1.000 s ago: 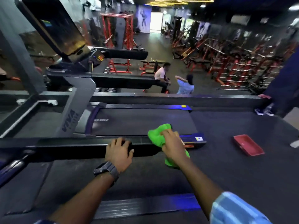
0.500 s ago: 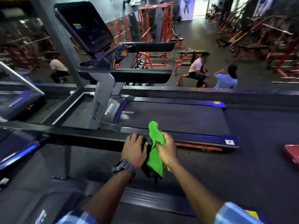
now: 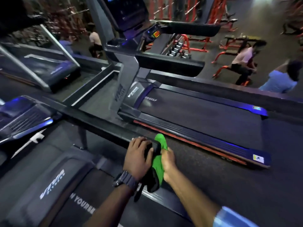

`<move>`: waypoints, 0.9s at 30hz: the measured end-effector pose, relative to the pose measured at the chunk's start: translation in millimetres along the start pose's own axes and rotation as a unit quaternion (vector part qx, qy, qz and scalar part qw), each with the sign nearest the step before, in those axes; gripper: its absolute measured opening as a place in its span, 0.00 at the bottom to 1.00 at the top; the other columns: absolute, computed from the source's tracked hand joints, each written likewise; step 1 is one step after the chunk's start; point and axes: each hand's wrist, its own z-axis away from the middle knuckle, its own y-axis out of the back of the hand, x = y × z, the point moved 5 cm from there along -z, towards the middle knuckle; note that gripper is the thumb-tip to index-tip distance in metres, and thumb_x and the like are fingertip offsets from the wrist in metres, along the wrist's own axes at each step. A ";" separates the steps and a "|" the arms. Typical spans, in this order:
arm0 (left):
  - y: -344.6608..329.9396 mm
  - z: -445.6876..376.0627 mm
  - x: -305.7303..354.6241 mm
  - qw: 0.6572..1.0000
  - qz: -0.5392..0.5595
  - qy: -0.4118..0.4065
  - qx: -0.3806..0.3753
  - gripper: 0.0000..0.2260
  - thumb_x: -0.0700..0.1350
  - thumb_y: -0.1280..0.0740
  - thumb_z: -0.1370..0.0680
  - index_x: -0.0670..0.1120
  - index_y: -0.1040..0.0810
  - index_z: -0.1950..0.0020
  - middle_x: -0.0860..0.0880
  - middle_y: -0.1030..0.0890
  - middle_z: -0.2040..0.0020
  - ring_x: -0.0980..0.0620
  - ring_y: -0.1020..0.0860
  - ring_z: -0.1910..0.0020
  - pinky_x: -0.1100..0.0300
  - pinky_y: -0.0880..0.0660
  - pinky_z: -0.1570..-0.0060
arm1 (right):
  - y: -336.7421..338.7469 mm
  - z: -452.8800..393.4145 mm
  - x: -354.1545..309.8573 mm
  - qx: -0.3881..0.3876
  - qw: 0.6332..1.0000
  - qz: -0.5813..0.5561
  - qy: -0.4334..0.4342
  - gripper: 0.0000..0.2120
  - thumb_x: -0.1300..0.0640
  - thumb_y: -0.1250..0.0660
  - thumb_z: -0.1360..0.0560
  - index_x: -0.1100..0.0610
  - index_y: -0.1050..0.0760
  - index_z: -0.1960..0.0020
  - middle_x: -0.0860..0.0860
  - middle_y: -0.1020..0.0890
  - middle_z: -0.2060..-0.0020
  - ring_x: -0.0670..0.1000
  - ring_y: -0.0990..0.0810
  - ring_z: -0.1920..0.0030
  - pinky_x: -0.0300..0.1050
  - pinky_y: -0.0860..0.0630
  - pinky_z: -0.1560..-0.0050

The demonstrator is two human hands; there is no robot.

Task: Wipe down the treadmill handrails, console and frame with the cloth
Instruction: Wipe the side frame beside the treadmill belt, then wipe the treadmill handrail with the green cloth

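Dark wristwatch [image 3: 125, 179] on left wrist, light blue striped right sleeve [image 3: 232, 217]

Dark gym floor [image 3: 246, 185] is seen throughout. A treadmill [image 3: 205, 118] is stood on it ahead, deck running left to right, console at its left end. Part of a second treadmill [image 3: 37, 182] is stood at lower left. Red benches [image 3: 229, 46] and racks are set on the floor further back.

green cloth [image 3: 158, 163], black handrail [image 3: 98, 123], blue striped sleeve [image 3: 232, 217]
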 end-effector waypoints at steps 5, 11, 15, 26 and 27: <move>2.5 1.5 4.0 1.000 0.003 0.026 0.009 0.10 0.50 0.36 0.25 0.46 0.22 0.48 0.49 0.22 0.46 0.49 0.26 0.43 0.55 0.33 0.37 | -7.8 -12.0 -8.6 -0.157 0.978 0.018 -0.134 0.15 0.59 0.43 0.20 0.61 0.21 0.59 0.59 0.17 0.69 0.54 0.18 0.72 0.41 0.23 0.73; 0.2 -8.9 18.3 0.992 -0.018 0.125 0.016 0.10 0.52 0.34 0.26 0.46 0.23 0.52 0.50 0.23 0.48 0.51 0.26 0.47 0.58 0.31 0.45 | 22.6 -24.6 -26.2 -0.179 0.974 0.097 -0.101 0.10 0.68 0.43 0.25 0.59 0.23 0.53 0.56 0.21 0.65 0.49 0.23 0.70 0.38 0.27 0.71; -1.4 -18.1 29.3 0.979 -0.050 0.195 0.011 0.13 0.56 0.37 0.28 0.48 0.22 0.53 0.51 0.23 0.52 0.50 0.25 0.51 0.60 0.32 0.48 | 3.1 -32.0 -20.2 -0.228 0.946 0.050 -0.226 0.16 0.50 0.40 0.21 0.60 0.19 0.55 0.58 0.15 0.64 0.55 0.17 0.66 0.43 0.21 0.65; -7.3 -43.0 3.5 0.896 -0.199 0.392 0.065 0.16 0.53 0.44 0.29 0.45 0.23 0.54 0.44 0.23 0.55 0.40 0.25 0.53 0.50 0.32 0.50 | -41.9 -73.2 -54.7 -0.391 0.892 0.193 -0.117 0.12 0.58 0.33 0.27 0.58 0.17 0.47 0.62 0.17 0.48 0.56 0.21 0.54 0.49 0.24 0.52; -5.9 -45.2 -0.7 0.886 -0.198 0.413 0.068 0.16 0.52 0.45 0.29 0.44 0.23 0.54 0.43 0.23 0.55 0.39 0.25 0.53 0.48 0.31 0.50 | -50.2 -77.7 -57.1 -0.407 0.885 0.206 -0.093 0.14 0.60 0.35 0.29 0.56 0.17 0.45 0.58 0.16 0.48 0.55 0.20 0.52 0.49 0.24 0.50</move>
